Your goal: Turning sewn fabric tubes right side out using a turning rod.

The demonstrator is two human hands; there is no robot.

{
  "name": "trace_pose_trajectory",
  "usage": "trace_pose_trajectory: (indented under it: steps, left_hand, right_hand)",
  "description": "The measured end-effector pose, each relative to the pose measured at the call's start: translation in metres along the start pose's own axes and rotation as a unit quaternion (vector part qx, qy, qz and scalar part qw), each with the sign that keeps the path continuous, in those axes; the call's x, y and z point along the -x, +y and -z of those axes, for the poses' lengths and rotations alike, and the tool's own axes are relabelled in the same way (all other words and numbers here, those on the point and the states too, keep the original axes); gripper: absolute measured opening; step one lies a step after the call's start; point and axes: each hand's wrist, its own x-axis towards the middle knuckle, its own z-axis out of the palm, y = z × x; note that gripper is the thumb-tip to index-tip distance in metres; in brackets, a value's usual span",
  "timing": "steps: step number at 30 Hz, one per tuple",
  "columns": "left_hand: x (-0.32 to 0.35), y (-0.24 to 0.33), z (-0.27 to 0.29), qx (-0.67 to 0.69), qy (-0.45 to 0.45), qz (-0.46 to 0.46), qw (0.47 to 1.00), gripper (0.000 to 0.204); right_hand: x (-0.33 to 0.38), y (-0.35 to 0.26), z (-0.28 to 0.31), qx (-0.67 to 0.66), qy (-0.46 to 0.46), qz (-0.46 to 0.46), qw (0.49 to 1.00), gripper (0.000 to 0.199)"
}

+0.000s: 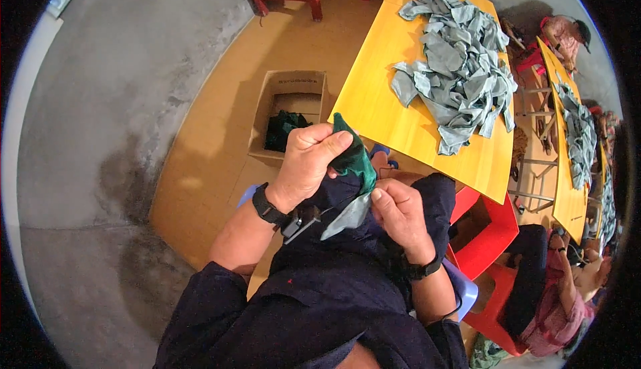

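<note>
A small piece of dark green velvet cloth point(357, 162) hangs between my hands above my lap. Its lower end is a pale grey-green flap point(347, 221), which looks like the cloth's other side. My left hand point(302, 165) is closed on the upper part, the thumb pressed over it and a green tip sticking up past the fingers. Lower and to the right, my right hand point(402, 217) pinches the cloth's edge where green meets pale. Part of the cloth is hidden behind the left fingers.
A yellow table point(374, 62) ahead right bears a heap of pale grey-green cloth pieces point(461, 62). An open cardboard box point(290, 81) with dark green cloth point(284, 127) stands on the floor ahead. Red stool point(501, 242) at right; other people point(551, 319) sit beyond, near more tables.
</note>
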Motion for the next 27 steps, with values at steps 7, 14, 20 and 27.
trace_pose_trajectory:
  steps: [7,14,20,27]
  left_hand:
    - [0.001,-0.001,-0.001,0.063,0.003,-0.008,0.998,0.021]
    - [0.002,-0.005,-0.003,0.069,-0.010,-0.041,0.997,0.023]
    - [0.004,-0.007,-0.003,0.078,-0.050,-0.027,0.995,0.024]
    - [0.004,-0.005,0.014,0.010,-0.050,0.001,0.999,0.023]
  right_hand:
    - [0.002,-0.015,0.010,0.297,0.068,0.149,0.941,0.008]
    - [0.007,-0.018,0.015,0.260,0.042,0.113,0.958,0.011]
    - [0.004,-0.009,0.007,0.183,0.031,0.089,0.979,0.015]
    - [-0.005,-0.012,0.008,0.267,0.056,0.164,0.948,0.011]
